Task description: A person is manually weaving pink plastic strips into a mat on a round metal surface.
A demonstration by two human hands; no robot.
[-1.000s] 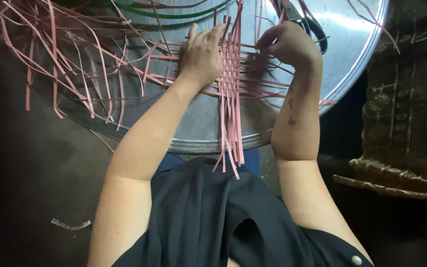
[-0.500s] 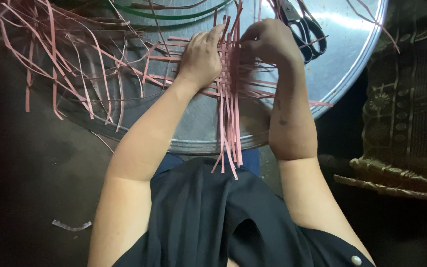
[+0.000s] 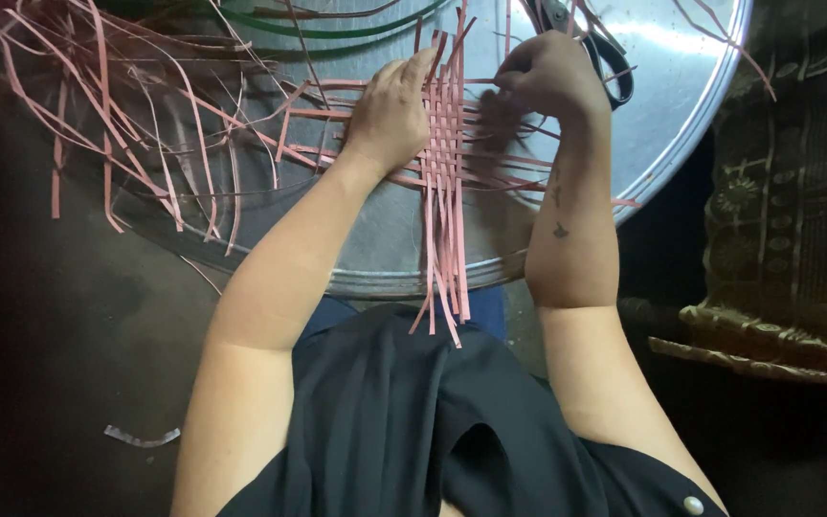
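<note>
1. Pressing flat with fingers extended, the left hand [image 3: 390, 115] holds the pink woven strips [image 3: 444, 163] down on the round metal tray [image 3: 385, 258].
2. The right hand [image 3: 552, 77] is clenched, pinching a pink strip.
3. Black scissors [image 3: 610, 62] lie just beside the right hand.

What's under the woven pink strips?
The woven pink strips lie on a round metal tray; their ends hang over its near rim. The left hand presses them flat, the right hand works at their edge. The tray directly beneath is covered.
</note>
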